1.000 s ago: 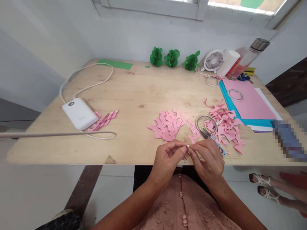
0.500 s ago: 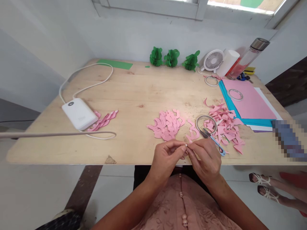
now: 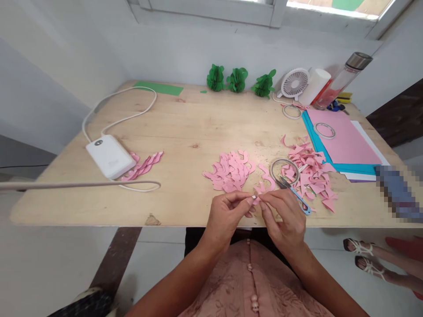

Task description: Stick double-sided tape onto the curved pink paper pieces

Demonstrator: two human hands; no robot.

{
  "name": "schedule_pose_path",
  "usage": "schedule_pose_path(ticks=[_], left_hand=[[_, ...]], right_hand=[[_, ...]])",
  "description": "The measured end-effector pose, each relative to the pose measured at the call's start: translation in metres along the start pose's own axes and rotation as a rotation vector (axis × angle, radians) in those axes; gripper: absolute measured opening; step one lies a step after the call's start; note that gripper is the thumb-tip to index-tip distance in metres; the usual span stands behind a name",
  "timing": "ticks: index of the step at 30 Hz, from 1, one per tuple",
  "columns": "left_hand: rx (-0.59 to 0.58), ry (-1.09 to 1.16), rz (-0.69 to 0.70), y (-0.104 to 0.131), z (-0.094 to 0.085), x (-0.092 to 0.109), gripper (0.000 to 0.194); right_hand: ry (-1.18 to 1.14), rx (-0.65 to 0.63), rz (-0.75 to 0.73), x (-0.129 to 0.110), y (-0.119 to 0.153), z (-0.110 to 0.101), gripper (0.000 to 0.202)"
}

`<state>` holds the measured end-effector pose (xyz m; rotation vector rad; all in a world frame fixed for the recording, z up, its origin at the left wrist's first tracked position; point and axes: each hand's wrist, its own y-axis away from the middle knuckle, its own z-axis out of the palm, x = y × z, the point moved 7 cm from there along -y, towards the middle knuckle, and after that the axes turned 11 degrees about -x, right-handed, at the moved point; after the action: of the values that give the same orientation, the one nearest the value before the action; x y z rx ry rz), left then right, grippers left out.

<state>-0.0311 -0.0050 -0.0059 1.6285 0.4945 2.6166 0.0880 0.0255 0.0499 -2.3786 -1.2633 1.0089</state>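
Observation:
My left hand [image 3: 228, 213] pinches a small pink paper piece [image 3: 257, 200] with a white bit at its end, over the table's front edge. On the other side of that piece, my right hand [image 3: 283, 213] closes its thumb and forefinger on it. Just beyond my hands lie a pile of wavy pink cut-outs [image 3: 231, 171] and a few loose ones [image 3: 267, 177]. Scissors with blue handles [image 3: 299, 199] rest beside my right hand, their blades against a tape roll [image 3: 284, 172]. Pink scraps [image 3: 312, 176] are heaped to the right.
A white power bank [image 3: 110, 157] with a cable sits at the left by curled pink strips [image 3: 143, 166]. Three green paper shapes [image 3: 236, 80], a small fan [image 3: 295, 83] and a bottle [image 3: 342, 81] stand at the back. Coloured sheets [image 3: 343, 141] lie right.
My fingertips have moved slightly apart, and more of the pink piece shows between them. The things on the table have not moved.

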Motion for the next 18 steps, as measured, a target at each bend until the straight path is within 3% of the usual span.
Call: schedule_pose_path(ticks=[7,18], left_hand=[[0.003,-0.12,0.07,0.003,0.0,0.004,0.007],[-0.028,-0.368,0.248,0.004,0.002,0.012,0.009]], right_hand=[[-0.071,-0.048,0.123,0.009,-0.002,0.002,0.017],[-0.11,-0.088,0.092,0.006,-0.006,0.005,0.014]])
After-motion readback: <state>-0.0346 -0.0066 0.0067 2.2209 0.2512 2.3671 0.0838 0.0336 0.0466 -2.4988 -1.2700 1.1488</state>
